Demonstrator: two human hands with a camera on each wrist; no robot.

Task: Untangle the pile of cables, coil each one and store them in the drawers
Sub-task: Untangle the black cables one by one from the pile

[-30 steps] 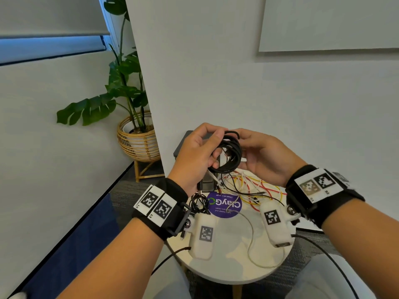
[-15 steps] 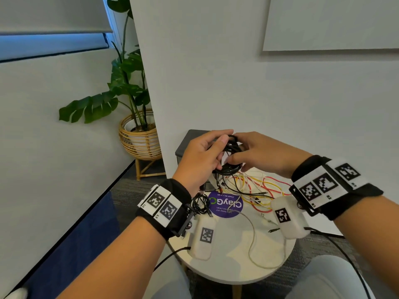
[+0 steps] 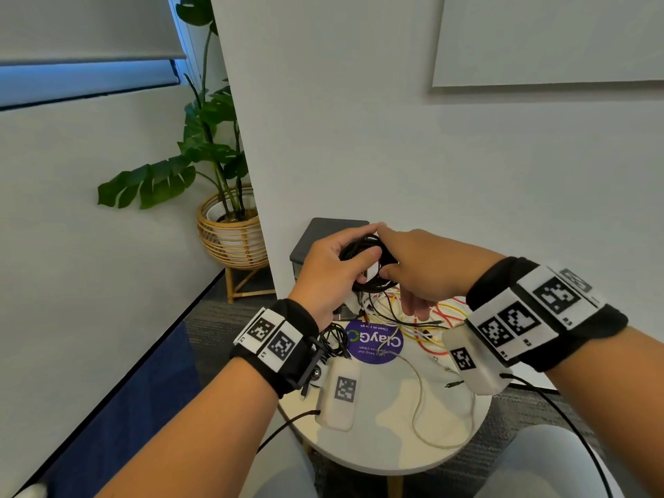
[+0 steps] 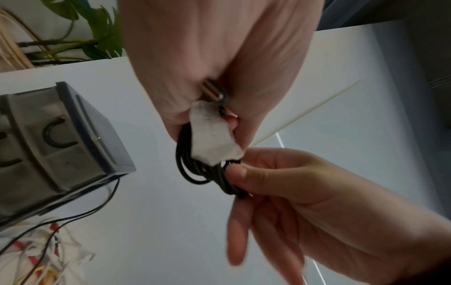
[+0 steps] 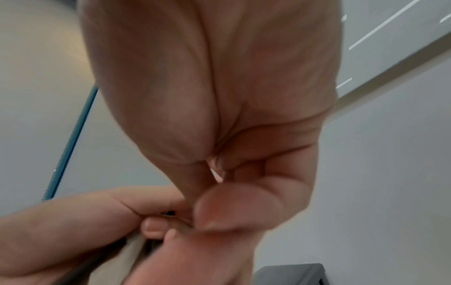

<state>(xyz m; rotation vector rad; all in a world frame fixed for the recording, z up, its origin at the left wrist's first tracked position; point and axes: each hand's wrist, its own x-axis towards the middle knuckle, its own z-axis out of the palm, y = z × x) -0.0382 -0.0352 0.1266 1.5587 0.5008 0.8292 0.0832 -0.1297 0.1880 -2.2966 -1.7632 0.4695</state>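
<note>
A coiled black cable (image 3: pixel 363 248) (image 4: pixel 195 169) is held in the air above the small round table (image 3: pixel 381 425). My left hand (image 3: pixel 334 271) (image 4: pixel 214 77) grips the coil, with a white tag (image 4: pixel 214 135) and a metal plug (image 4: pixel 214 90) showing under its fingers. My right hand (image 3: pixel 420 267) pinches the coil's other side between thumb (image 4: pixel 246 173) and forefinger, its other fingers hanging straight. A tangle of red, yellow, white and black cables (image 3: pixel 424 318) lies on the table below. The grey drawer unit (image 3: pixel 323 239) (image 4: pixel 56 138) stands behind, against the wall.
A small black coil (image 3: pixel 332 341) and a loose white cable (image 3: pixel 420 400) lie on the table near a purple round sticker (image 3: pixel 373 341). A potted plant in a wicker basket (image 3: pixel 230 231) stands on the floor to the left. A white partition wall is close behind.
Both hands have closed in around the black coil and moved back toward the drawer unit. The right hand turned palm down over the coil.
</note>
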